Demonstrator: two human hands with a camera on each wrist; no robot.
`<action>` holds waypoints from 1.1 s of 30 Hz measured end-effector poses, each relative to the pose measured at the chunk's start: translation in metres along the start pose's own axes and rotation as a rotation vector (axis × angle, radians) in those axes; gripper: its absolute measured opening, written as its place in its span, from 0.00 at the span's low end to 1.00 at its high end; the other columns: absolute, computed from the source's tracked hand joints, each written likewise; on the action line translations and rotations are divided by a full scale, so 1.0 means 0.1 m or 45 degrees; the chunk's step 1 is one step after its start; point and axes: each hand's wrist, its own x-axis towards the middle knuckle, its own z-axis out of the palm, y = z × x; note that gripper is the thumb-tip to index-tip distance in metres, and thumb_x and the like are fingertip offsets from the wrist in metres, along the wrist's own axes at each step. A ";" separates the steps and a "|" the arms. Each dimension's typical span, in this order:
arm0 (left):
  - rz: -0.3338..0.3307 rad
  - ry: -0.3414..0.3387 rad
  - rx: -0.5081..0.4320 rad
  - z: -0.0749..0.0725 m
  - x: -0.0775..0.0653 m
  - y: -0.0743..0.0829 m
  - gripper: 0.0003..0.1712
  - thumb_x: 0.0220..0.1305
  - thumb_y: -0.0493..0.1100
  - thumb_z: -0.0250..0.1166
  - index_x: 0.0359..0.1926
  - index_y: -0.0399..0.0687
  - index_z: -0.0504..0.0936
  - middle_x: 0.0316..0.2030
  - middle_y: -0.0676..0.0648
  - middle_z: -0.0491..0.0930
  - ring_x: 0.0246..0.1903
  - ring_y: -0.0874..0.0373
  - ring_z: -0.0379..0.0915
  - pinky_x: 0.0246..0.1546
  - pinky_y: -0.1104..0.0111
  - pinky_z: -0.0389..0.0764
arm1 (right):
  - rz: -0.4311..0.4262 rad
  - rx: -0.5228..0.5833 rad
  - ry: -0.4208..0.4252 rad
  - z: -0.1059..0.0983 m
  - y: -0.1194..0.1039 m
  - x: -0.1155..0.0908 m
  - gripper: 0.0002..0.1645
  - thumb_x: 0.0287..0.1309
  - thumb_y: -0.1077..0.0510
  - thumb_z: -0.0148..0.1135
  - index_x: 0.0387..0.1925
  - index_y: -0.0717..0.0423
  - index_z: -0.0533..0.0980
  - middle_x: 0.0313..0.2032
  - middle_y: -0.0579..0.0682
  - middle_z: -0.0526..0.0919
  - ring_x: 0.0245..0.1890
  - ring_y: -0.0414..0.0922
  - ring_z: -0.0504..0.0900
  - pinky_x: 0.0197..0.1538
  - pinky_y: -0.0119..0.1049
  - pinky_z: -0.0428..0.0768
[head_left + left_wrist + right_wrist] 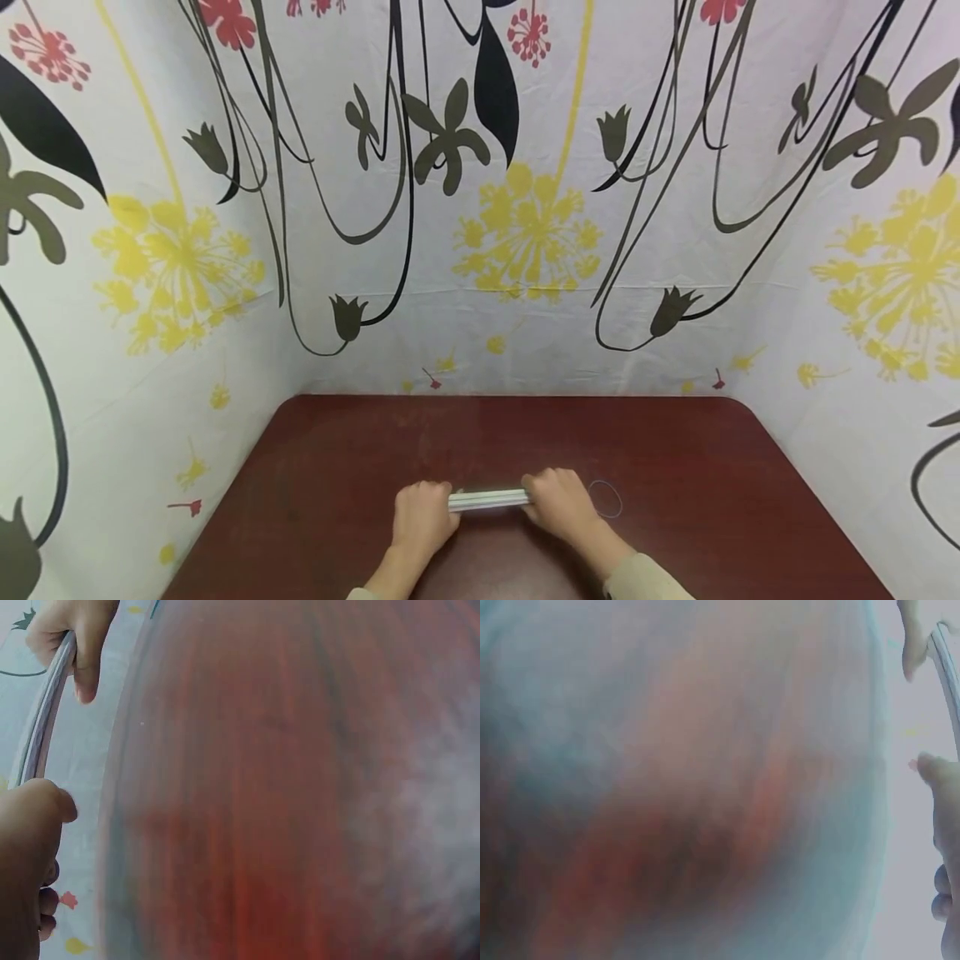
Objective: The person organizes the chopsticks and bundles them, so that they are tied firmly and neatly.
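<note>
A narrow, pale bundle of several layered strips (489, 499) is held roughly level above the table; its exact kind cannot be told. My left hand (423, 517) grips its left end, and my right hand (561, 504) grips the other, fingers curled round it. Both ends are hidden inside the hands. Seen from the left wrist, the bundle (46, 712) shows stacked lengthwise edges between the two hands. At the right border of the right wrist view, part of the bundle (946, 675) appears between the hands.
A thin loop (622, 500) lies on the dark red-brown table (480, 437), just right of the right hand. Floral-patterned white cloth (525, 350) hangs behind the table and along both sides.
</note>
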 end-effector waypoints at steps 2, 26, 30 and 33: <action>-0.021 0.008 -0.007 -0.03 0.01 0.01 0.24 0.47 0.48 0.74 0.10 0.55 0.67 0.07 0.56 0.63 0.08 0.61 0.56 0.09 0.66 0.58 | 0.015 0.041 0.089 -0.02 0.01 0.03 0.31 0.39 0.34 0.78 0.14 0.43 0.66 0.11 0.34 0.63 0.11 0.34 0.60 0.15 0.35 0.65; 0.045 0.281 0.071 -0.44 0.31 0.02 0.25 0.49 0.48 0.72 0.09 0.52 0.65 0.06 0.53 0.64 0.06 0.58 0.54 0.09 0.67 0.55 | 0.193 1.134 0.654 -0.46 -0.02 0.36 0.28 0.73 0.70 0.30 0.45 0.74 0.80 0.40 0.65 0.87 0.46 0.53 0.87 0.56 0.29 0.77; 0.060 0.267 0.074 -0.50 0.36 0.05 0.25 0.50 0.46 0.72 0.09 0.52 0.65 0.06 0.54 0.60 0.06 0.59 0.52 0.09 0.67 0.56 | 0.180 1.113 0.740 -0.50 -0.05 0.39 0.32 0.79 0.60 0.28 0.47 0.75 0.79 0.41 0.65 0.87 0.47 0.53 0.87 0.57 0.30 0.77; 0.061 0.244 0.071 -0.53 0.39 0.05 0.25 0.44 0.42 0.72 0.09 0.53 0.62 0.07 0.55 0.55 0.08 0.60 0.50 0.10 0.67 0.55 | 0.183 1.073 0.791 -0.51 -0.09 0.40 0.34 0.80 0.56 0.29 0.48 0.75 0.80 0.40 0.65 0.87 0.46 0.53 0.88 0.57 0.29 0.77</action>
